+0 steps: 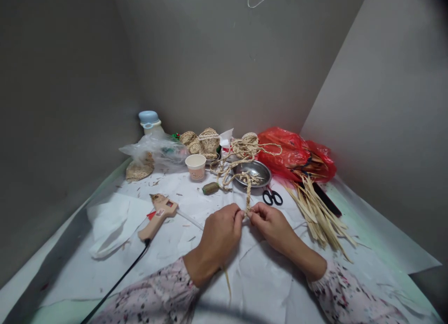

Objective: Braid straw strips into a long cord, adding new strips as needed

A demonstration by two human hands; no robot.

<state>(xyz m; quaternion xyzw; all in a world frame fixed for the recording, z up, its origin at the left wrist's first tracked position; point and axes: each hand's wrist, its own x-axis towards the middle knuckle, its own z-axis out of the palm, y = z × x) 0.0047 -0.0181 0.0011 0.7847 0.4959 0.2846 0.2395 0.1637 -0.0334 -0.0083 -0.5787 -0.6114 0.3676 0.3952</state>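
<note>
A pale braided straw cord [248,193] runs down from a steel bowl [268,180] to my fingers, and the rest of it lies in loops behind. My left hand [222,228] pinches the cord's near end between thumb and forefinger. Close against it on the right, my right hand [272,225] also pinches that end. A loose straw strand [228,284] hangs out below my left wrist. My fingers hide the very end of the braid.
Left lies a glue gun [159,216] with its black cable. A paper cup [196,167], thread spool [210,188] and black-handled scissors [272,197] lie beyond my hands. Right are loose straw strips [320,212] and a red plastic bag [285,149]. Grey walls enclose the table.
</note>
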